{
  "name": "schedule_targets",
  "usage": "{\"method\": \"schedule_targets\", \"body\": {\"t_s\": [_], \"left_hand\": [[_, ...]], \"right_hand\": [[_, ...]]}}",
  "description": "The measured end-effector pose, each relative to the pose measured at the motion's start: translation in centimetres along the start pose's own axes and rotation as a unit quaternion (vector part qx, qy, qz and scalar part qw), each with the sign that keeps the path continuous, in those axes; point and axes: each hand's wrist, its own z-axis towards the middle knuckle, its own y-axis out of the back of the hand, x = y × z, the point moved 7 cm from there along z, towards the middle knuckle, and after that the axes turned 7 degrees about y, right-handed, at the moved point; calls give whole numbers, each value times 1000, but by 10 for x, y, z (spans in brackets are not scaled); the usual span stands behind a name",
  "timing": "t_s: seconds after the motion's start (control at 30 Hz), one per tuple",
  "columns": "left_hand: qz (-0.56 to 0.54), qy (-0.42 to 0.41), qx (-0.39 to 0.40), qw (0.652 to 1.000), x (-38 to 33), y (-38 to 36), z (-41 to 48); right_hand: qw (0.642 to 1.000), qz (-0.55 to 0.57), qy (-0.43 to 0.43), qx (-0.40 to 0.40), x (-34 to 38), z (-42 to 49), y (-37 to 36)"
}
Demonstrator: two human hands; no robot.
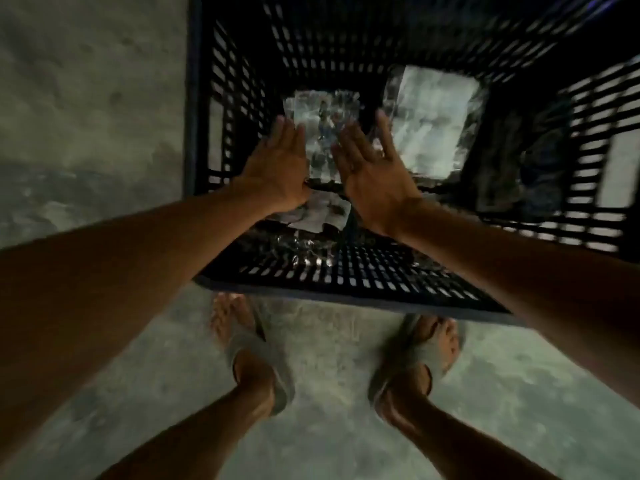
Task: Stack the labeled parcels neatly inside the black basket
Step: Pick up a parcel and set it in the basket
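Observation:
I look straight down into the black slatted basket on the floor. Parcels with pale labels lie on its bottom: one between my hands, a larger one to the right, and another nearer me under my wrists. My left hand and my right hand reach inside the basket, fingers straight and apart, flat on either side of the middle parcel. Neither hand grips anything. The frame is blurred, so I cannot tell whether the palms touch the parcel.
The basket stands on a grey concrete floor. My two feet in grey slippers, left foot and right foot, stand just in front of the basket's near wall. A dark shape fills the basket's right side.

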Motion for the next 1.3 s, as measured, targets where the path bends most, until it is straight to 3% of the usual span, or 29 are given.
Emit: {"method": "schedule_targets", "body": {"t_s": [0.13, 0.23, 0.5, 0.6, 0.67, 0.77, 0.83, 0.93, 1.03, 1.1, 1.13, 1.2, 1.3], "left_hand": [[68, 1, 23, 997, 8, -39, 42], [84, -5, 47, 995, 12, -53, 49], [128, 10, -8, 992, 0, -61, 61], [128, 2, 3, 992, -2, -62, 57], [63, 1, 12, 998, 2, -51, 53], [-72, -8, -56, 996, 10, -5, 42], [-100, -26, -95, 990, 15, 26, 26], [-176, -37, -131, 975, 32, 72, 7], [-383, -16, -145, 912, 54, 93, -4], [-496, 1, -119, 860, 56, 92, -5], [-538, 8, -89, 838, 51, 86, -9], [-590, 24, -57, 805, 44, 80, -16], [-627, 78, -68, 772, 44, 73, -13]], "right_hand": [[988, -148, -47, 4, -2, 38, -45], [978, -195, -67, 32, 2, 53, -65], [962, -271, 5, 41, 20, 67, -73], [971, -230, 32, 53, 14, 67, -69], [985, -155, 58, 45, -2, 65, -55], [997, 2, 74, 7, -38, 51, -11], [989, 128, 78, -5, -50, 32, 13], [930, 358, 59, -60, -74, 10, 32], [771, 625, -44, -111, -107, -8, 38], [675, 717, -98, -142, -122, -13, 38], [647, 738, -126, -147, -124, -15, 36], [627, 752, -142, -145, -121, -15, 29], [641, 743, -122, -149, -110, -7, 24]]}}
